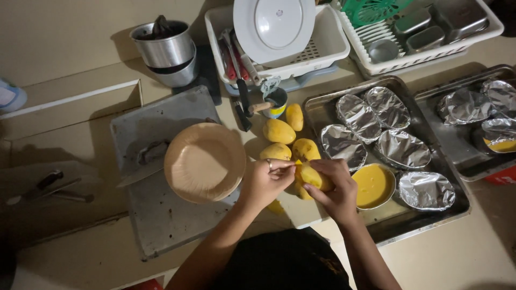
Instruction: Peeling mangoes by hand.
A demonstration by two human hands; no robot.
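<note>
Steel shows first at the far left of the frame: a pair of tongs [45, 189] lies on the dim desk [64, 107], out of the way. Above and right of it two nested steel pots [164, 51] stand at the upper left. Below them a grey board [161, 215] carries a knife [142, 164], its blade flat on the board, and a shallow tan bowl [204, 161] sits on the board's right part, just beside the hands, probably so peel or flesh can drop into it. At top centre a white rack [322, 45] holds a white plate [274, 22] on edge to drain.

In the middle, whole yellow mangoes [278, 130] lie in a loose heap on the desk, near enough to be picked up one by one. Both hands meet just below the heap. The left hand [264, 181] pinches a strip of peel at the top of a mango [314, 174], fingers closed on it. The right hand [336, 190] is wrapped around that same mango from below, steadying it against the pull.

Right of the hands a steel tray [398, 228] holds foil-covered cups [359, 115] and one open cup of yellow pulp [373, 185], which touches the right hand's side. A second tray [457, 142] with more foil cups fills the right edge
</note>
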